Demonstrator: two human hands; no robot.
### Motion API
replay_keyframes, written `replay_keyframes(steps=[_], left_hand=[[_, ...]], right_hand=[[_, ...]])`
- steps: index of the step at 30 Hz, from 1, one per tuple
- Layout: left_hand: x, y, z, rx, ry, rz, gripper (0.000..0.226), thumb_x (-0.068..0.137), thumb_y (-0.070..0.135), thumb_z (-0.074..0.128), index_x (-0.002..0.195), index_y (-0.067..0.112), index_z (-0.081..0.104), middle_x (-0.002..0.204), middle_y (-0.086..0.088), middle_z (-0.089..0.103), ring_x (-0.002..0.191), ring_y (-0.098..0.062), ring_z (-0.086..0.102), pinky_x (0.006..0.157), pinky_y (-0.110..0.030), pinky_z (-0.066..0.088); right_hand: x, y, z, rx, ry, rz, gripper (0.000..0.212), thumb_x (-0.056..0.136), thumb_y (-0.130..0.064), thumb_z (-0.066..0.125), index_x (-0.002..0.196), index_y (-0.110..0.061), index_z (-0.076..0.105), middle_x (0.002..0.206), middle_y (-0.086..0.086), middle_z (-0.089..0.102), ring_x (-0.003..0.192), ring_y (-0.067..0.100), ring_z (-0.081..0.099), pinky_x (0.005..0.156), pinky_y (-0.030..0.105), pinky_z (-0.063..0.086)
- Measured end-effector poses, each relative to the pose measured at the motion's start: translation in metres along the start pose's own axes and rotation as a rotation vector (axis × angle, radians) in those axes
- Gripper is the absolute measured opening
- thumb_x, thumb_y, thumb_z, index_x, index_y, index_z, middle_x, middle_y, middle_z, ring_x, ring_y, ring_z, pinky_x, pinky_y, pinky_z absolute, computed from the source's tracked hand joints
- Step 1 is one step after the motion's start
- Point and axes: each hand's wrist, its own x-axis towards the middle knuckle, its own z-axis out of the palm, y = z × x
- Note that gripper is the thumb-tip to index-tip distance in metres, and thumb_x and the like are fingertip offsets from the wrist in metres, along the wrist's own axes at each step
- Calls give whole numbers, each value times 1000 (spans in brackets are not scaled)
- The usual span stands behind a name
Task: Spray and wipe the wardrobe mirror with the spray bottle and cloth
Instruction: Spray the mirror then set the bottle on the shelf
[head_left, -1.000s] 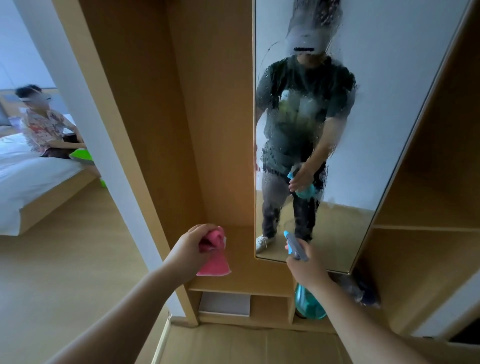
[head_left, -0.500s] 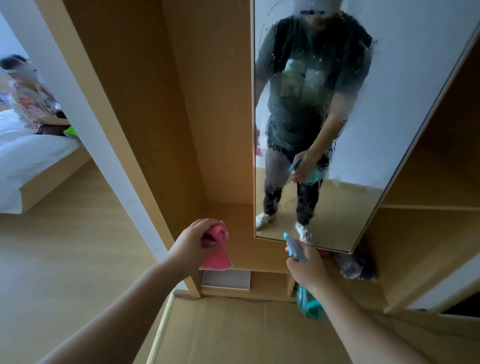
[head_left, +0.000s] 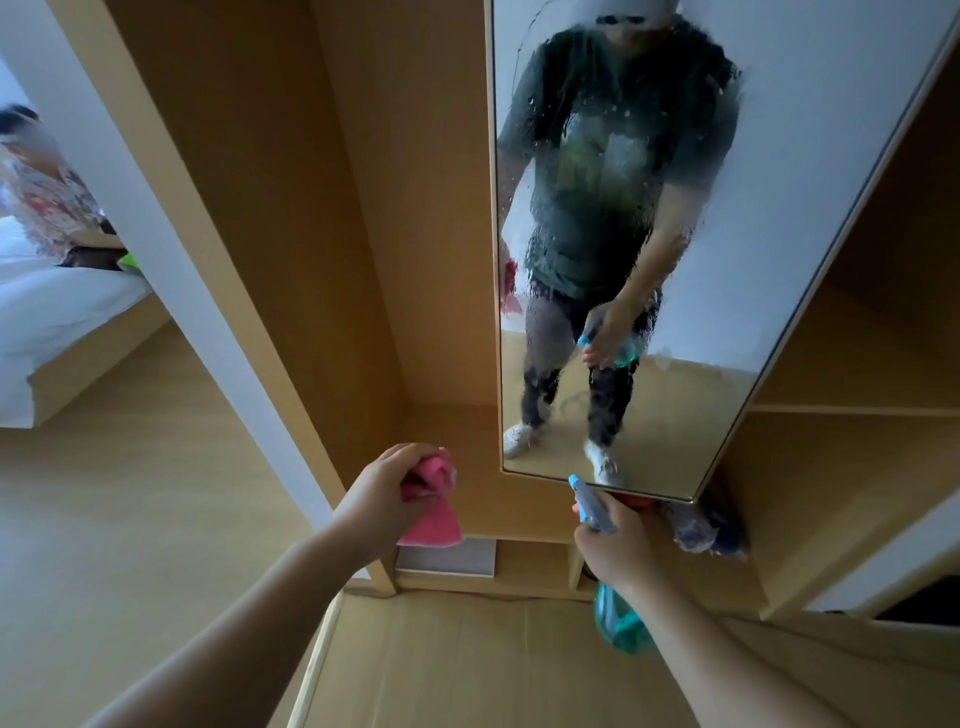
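The tall wardrobe mirror (head_left: 779, 156) stands ahead, its glass speckled with spray droplets over the middle and lower part. My left hand (head_left: 384, 491) grips a bunched pink cloth (head_left: 431, 512), held left of the mirror's bottom corner and apart from the glass. My right hand (head_left: 618, 551) grips the neck of a teal spray bottle (head_left: 621, 623), its blue nozzle (head_left: 584, 499) pointing up at the mirror's lower edge. The bottle's body hangs below my wrist.
Wooden wardrobe panels (head_left: 291, 208) flank the mirror, with open shelves (head_left: 857, 405) on the right and low cubbies below. Dark blue items (head_left: 711, 530) lie under the mirror's right corner. A person (head_left: 47, 208) sits on a white bed (head_left: 57, 322) at far left.
The view has tipped downward, so the mirror sits higher in frame. Both hands have stayed at about the same place, holding cloth and bottle low before the mirror's bottom edge.
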Motion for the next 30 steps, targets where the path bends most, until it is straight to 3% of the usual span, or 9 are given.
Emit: replay_keyframes(steps=[4,8,12,16,20,23,26,30], left_hand=[[1,3,4,-2,-4,23,58,80,1,70,99,54,55,113,20,57,107,-4,54,83,-17,45],[5,5,10,2,-16,24,58,81,3,71,98,56,54,113,24,55,106,-1,53,78,-13,45],[10,9,18,15,-38,44,58,83,2,69,98,56,54,112,25,55,104,6,53,76,-10,44],[16,14,27,4,-51,66,55,82,1,70,102,51,57,113,20,57,106,2,54,81,-12,45],[22,22,36,1,-57,85,56,82,2,71,100,54,56,112,24,56,105,13,50,76,-3,43],[26,27,44,-20,-63,99,59,81,2,71,95,58,56,110,25,57,103,15,49,75,0,42],[30,31,51,-15,-73,109,64,80,3,72,94,63,56,108,29,57,104,15,49,75,0,42],[35,40,62,-10,-80,146,68,78,-2,71,95,63,57,108,39,53,104,17,48,75,5,36]], right_hand=[[-2,9,-9,-12,25,23,36,85,-4,48,100,-37,53,84,-15,53,73,0,50,56,11,34],[-4,17,-18,-21,43,49,41,85,-2,49,116,-29,56,109,-9,59,88,-1,54,62,11,36],[-6,25,-26,-18,76,65,38,83,-1,51,112,-24,61,106,-7,63,86,-1,55,62,10,35],[-7,35,-33,-24,103,54,23,83,-1,52,95,-17,63,91,0,65,74,4,56,56,12,38],[-11,45,-41,-52,155,25,12,83,-7,56,74,-14,58,68,8,60,63,25,56,57,30,42],[-12,52,-51,-78,177,69,16,83,-8,56,79,-23,59,70,-1,61,67,23,59,60,30,45],[-13,59,-62,-36,173,119,28,81,-6,54,94,-30,59,79,-11,58,75,13,58,59,22,40],[-17,69,-76,-25,199,147,31,83,-6,54,101,-31,60,81,-11,58,73,12,58,55,19,37]])
